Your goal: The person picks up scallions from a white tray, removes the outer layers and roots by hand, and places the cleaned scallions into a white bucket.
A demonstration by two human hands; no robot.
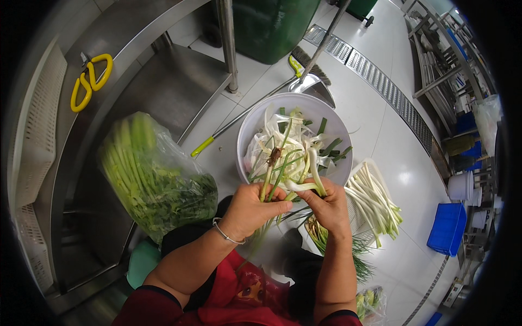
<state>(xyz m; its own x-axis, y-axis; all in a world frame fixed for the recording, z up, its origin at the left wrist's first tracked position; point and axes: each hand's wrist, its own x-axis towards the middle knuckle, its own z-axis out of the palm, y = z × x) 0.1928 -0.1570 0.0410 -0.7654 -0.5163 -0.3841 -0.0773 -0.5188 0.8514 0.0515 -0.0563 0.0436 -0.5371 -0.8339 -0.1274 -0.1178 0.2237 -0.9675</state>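
My left hand grips a few thin scallions, and a brown root end sticks up above the fingers. Between thumb and fingers of my right hand is a bent, pale scallion layer that loops over toward the left hand. Both hands meet at the near rim of a white bucket. Inside it lie pale peelings, green leaf pieces and a clear plastic liner. To the right, long white scallion stalks rest in a white perforated basket. Thin rooted scallions sit partly behind my right forearm.
A plastic bag of leafy celery is at my left, beside a steel table carrying yellow-handled scissors. Beyond the bucket are a broom, a dustpan and a green bin. A blue crate stands far right.
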